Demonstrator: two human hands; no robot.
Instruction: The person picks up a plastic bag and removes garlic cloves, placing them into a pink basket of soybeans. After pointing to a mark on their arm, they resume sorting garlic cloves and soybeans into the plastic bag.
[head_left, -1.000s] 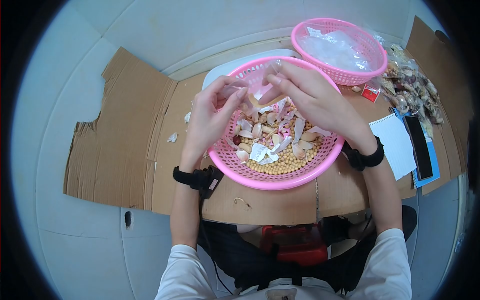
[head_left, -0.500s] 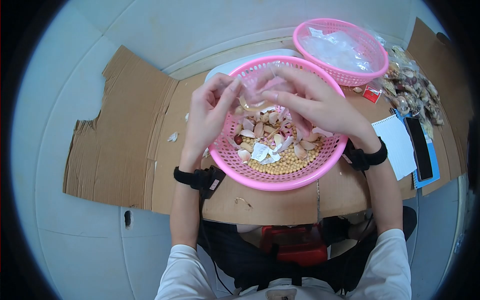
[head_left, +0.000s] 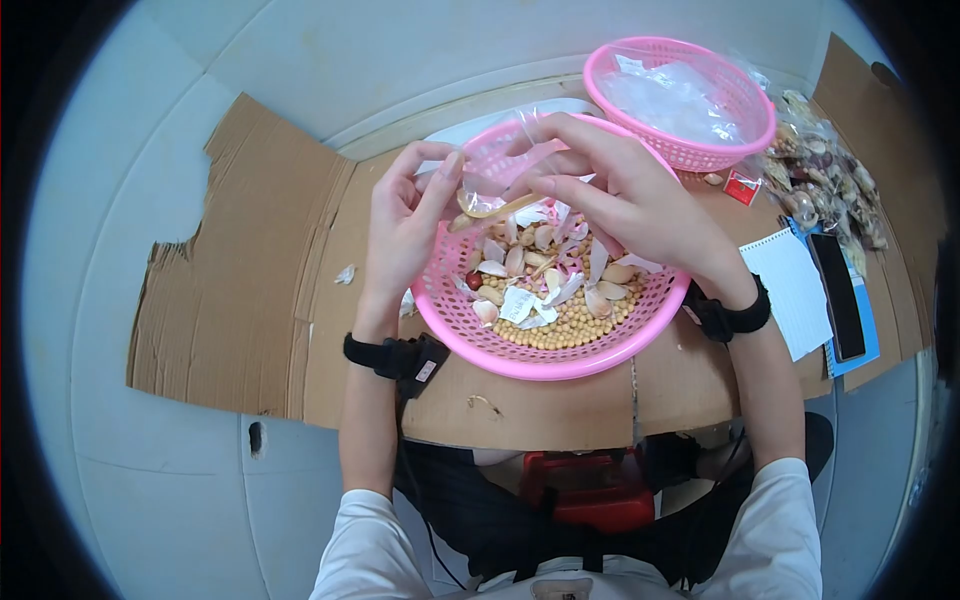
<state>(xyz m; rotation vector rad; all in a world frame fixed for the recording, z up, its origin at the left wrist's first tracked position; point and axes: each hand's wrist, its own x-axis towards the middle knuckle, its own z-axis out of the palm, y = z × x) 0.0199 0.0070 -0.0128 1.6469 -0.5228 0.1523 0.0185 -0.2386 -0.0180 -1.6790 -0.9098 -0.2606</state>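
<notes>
Above the large pink basket point(head_left: 560, 372), my left hand point(head_left: 408, 205) pinches one side of a small clear plastic bag point(head_left: 488, 186) between thumb and fingers. My right hand point(head_left: 640, 190) grips the other side, its fingers partly hidden behind the film. Something thin and yellowish shows at the bag's lower edge; I cannot make out what. Below both hands, the basket holds yellow beans point(head_left: 560, 332), garlic cloves point(head_left: 486, 312), pale skins, a dark red round piece point(head_left: 474, 281) and torn white paper scraps point(head_left: 517, 304).
A smaller pink basket point(head_left: 700, 158) with clear bags point(head_left: 675, 100) stands at the back right. Beside it lie filled bags point(head_left: 830, 175), a red box point(head_left: 742, 187), a notepad point(head_left: 788, 290) and a black phone point(head_left: 838, 300). Cardboard point(head_left: 240, 280) rises at the left.
Both hands have shifted slightly, the left a little leftward. The bag is stretched wider between them, and its yellowish lower edge shows more clearly.
</notes>
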